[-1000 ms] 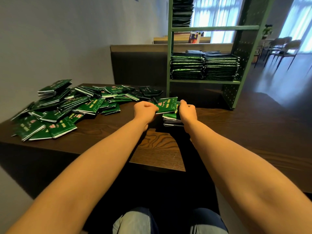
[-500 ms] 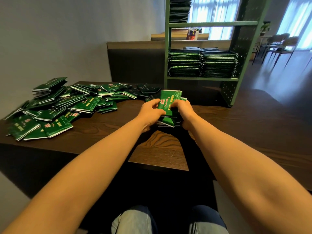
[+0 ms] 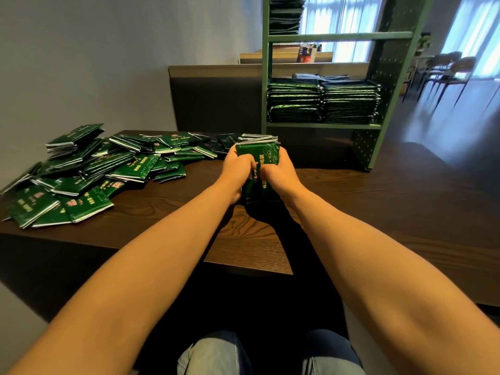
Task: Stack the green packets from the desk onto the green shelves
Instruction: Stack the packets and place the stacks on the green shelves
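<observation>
A bundle of packets (image 3: 266,155) is being squared up in front of the shelves (image 3: 324,125).
It is being gripped upright by the left hand (image 3: 235,171) and right hand (image 3: 278,174), fingers curled round its sides; its edges are probably best being evened before lifting. A loose pile (image 3: 108,169) is lying left of the shelves.

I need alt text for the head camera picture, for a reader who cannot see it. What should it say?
A left hand and a right hand grip one bundle of green packets between them at a dark wooden desk. More packets lie in a loose pile to the left, and green shelves ahead hold neat stacks.
</observation>
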The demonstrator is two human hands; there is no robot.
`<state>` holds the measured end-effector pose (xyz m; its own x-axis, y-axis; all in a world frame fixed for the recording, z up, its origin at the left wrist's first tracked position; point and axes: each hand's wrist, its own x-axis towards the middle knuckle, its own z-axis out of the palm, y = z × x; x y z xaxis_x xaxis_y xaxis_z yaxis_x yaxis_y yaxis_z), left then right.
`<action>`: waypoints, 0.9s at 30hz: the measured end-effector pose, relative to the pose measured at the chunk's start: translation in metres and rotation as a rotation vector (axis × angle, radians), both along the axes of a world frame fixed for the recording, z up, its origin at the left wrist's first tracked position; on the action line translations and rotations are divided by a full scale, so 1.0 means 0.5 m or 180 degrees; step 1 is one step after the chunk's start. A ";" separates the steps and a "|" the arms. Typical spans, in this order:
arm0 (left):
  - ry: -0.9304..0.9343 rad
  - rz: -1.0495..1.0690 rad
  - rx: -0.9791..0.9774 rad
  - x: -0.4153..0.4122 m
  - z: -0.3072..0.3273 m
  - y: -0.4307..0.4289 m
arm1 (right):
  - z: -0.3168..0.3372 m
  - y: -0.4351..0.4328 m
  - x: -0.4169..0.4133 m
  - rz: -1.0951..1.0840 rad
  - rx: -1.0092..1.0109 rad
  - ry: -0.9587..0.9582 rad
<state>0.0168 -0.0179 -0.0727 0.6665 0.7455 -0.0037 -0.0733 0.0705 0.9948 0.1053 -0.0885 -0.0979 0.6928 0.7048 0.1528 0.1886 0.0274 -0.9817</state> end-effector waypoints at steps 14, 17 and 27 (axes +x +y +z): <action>0.0294 0.0313 0.0270 0.052 -0.043 0.026 | -0.029 -0.012 0.036 -0.0106 -0.0042 -0.0070; 0.1088 0.0526 0.1021 0.054 -0.063 0.066 | -0.020 -0.002 0.070 -0.0256 -0.0065 -0.0132; 0.2805 0.0120 0.2841 0.100 -0.125 0.148 | -0.035 0.019 0.130 -0.0374 -0.0725 0.0973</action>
